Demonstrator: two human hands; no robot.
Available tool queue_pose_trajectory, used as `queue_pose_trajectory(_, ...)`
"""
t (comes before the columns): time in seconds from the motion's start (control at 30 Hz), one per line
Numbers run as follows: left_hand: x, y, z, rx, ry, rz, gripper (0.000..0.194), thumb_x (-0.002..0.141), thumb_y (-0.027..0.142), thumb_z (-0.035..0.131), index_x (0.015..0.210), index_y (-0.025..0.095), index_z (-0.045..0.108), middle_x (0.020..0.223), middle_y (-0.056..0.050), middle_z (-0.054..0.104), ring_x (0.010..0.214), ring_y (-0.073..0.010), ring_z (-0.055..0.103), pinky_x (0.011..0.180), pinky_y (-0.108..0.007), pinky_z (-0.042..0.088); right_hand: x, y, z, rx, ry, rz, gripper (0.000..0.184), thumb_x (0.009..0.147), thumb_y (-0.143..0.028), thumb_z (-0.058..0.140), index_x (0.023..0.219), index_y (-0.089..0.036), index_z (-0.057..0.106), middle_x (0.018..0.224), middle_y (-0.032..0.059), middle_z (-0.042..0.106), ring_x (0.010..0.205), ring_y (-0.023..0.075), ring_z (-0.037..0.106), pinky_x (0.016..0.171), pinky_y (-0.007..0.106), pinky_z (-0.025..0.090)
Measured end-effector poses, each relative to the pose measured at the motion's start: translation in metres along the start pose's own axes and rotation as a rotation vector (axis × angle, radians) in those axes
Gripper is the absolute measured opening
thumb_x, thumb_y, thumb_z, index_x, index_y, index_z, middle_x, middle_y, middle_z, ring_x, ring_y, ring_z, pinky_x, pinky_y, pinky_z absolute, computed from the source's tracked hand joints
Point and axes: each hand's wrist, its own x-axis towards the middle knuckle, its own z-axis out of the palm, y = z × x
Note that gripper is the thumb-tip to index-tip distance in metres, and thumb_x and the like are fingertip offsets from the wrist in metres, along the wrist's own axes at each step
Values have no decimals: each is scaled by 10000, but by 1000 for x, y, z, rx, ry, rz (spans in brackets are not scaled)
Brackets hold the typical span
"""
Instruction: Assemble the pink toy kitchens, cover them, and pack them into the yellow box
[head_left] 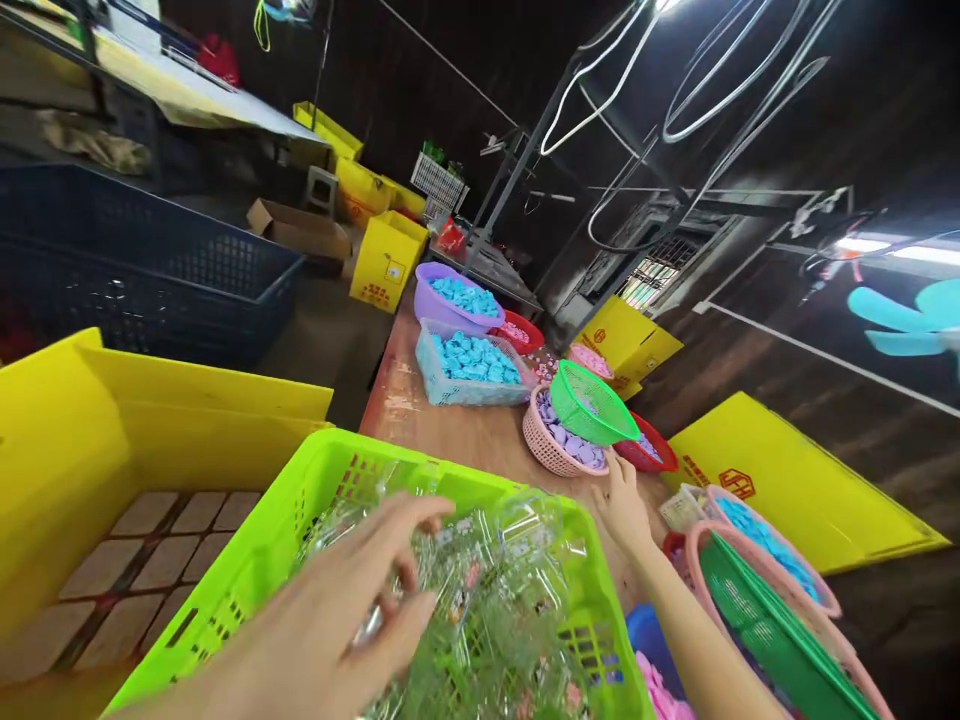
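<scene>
My left hand hovers over a lime-green crate filled with clear plastic packets, fingers curled down onto them; whether it grips one I cannot make out. My right hand reaches forward across the wooden table and touches the rim of a pink basket holding purple pieces. A small green basket rests tilted on that pink basket. Only the back of my right hand shows, so its fingers are hidden.
Further along stand a blue basket and a purple bowl of blue pieces, plus red bowls. At right are stacked pink and green baskets. A yellow bin sits left, a dark blue crate behind it, and a turquoise fan right.
</scene>
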Motion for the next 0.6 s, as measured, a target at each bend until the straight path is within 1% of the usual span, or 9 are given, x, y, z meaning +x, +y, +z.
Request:
queue_pose_trajectory(0.07, 70, 1, -3, 133, -98, 37, 522, 726, 336, 532, 1237, 235, 506, 1065, -80, 609, 756, -197, 585, 714, -316, 469, 20, 12, 21, -32, -3, 54, 621, 812, -275, 412, 1401, -198, 230, 1392, 137, 266, 1149, 271, 481, 804, 367, 487)
queue_pose_trajectory(0.1, 103, -1, 1, 192, -135, 61, 511, 720, 317, 533, 1222, 221, 514, 1095, -83, 596, 784, -198, 585, 764, -323, 451, 31, 17, 30, -60, -6, 85, 628, 806, -260, 411, 1402, -187, 225, 1405, 142, 245, 1154, 274, 477, 803, 363, 484)
queue_pose_trajectory(0.13, 135, -5, 7, 246, -161, 59, 502, 717, 302, 533, 1209, 201, 520, 1117, -95, 585, 832, -211, 583, 808, -333, 432, 42, 22, 38, -93, -11, 119, 636, 801, -243, 409, 1404, -179, 218, 1419, 149, 221, 1148, 276, 482, 794, 361, 483)
queue_pose_trajectory(0.2, 190, -18, 25, 308, -192, 25, 498, 710, 287, 537, 1190, 158, 524, 1092, -123, 590, 901, -247, 575, 817, -340, 419, 66, 28, 49, -178, -29, 176, 649, 796, -214, 402, 1411, -187, 196, 1444, 151, 177, 1118, 277, 500, 757, 360, 484)
queue_pose_trajectory(0.27, 234, -35, 47, 324, -181, -15, 498, 693, 265, 556, 1172, 132, 528, 1062, -139, 600, 943, -275, 567, 802, -338, 420, 90, 30, 56, -280, -65, 185, 657, 800, -189, 395, 1418, -214, 174, 1457, 145, 162, 1083, 271, 516, 712, 352, 480)
queue_pose_trajectory(0.37, 277, -55, 77, 228, -172, -172, 485, 688, 252, 582, 1154, 129, 523, 1018, -141, 617, 907, -275, 588, 728, -317, 441, 121, 29, 61, -381, -125, 150, 632, 813, -145, 388, 1409, -226, 194, 1407, 153, 274, 1012, 244, 547, 679, 327, 460)
queue_pose_trajectory(0.47, 299, -65, 97, 107, -218, -353, 509, 717, 311, 578, 1181, 126, 482, 1005, -152, 615, 790, -250, 613, 608, -297, 458, 146, 27, 62, -396, -153, 138, 508, 832, -127, 397, 1331, -202, 344, 1226, 141, 466, 921, 207, 580, 666, 290, 434)
queue_pose_trajectory(0.53, 307, -67, 105, 88, -244, -382, 554, 740, 370, 560, 1216, 113, 441, 1061, -172, 589, 751, -230, 614, 574, -292, 469, 159, 24, 59, -399, -164, 120, 348, 850, -130, 398, 1180, -185, 493, 1085, 112, 540, 858, 186, 594, 639, 263, 412)
queue_pose_trajectory(0.6, 311, -67, 110, 49, -256, -379, 620, 768, 443, 533, 1269, 110, 382, 1160, -192, 536, 760, -206, 613, 588, -285, 488, 167, 19, 54, -396, -165, 90, 233, 869, -139, 392, 1021, -172, 565, 1003, 92, 564, 810, 169, 598, 612, 243, 387)
